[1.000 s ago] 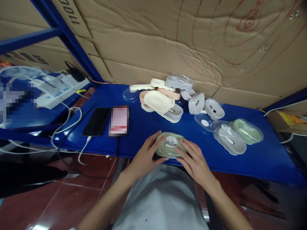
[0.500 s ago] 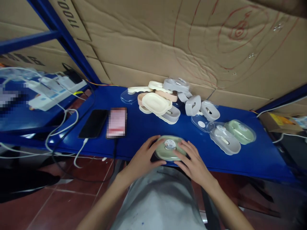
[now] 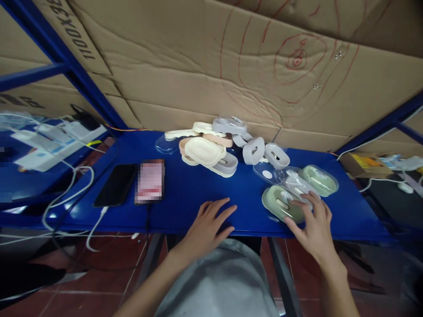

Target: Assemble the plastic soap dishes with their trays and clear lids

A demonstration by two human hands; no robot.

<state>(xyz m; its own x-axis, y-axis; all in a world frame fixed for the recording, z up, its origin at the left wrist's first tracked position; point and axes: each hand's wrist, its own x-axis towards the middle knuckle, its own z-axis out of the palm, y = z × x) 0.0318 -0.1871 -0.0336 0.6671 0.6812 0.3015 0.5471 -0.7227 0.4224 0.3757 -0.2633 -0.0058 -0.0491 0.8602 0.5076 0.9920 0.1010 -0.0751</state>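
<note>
Right hand (image 3: 315, 233) around the right end of a clear-lidded green box (image 3: 276, 204), thumb at the front edge, fingers over the top; grip narrowed on the box, holding it. Position: near right of the blue desk (image 3: 185, 196), just in front of a clear-lidded grey box (image 3: 299, 186) and overlapping it in view. Cannot tell whether resting on the desk or slightly raised.

Left hand (image 3: 206, 229) well apart from the green box, by the desk's front edge; fingers loosely spread, wide and empty. Cannot tell whether touching the desk.

Right of the grey box: second green box (image 3: 320, 181), also under clear plastic. Farther back: loose clear lid (image 3: 261, 171) with white label, near two grey trays (image 3: 249, 155). Middle back: pile of cream, peach and grey parts, with a cream tray (image 3: 203, 152) on top at front. Left: black phone (image 3: 115, 185) with white cable (image 3: 95, 231) plugged in, just beside a second phone (image 3: 150, 180), display pixelated.
</note>
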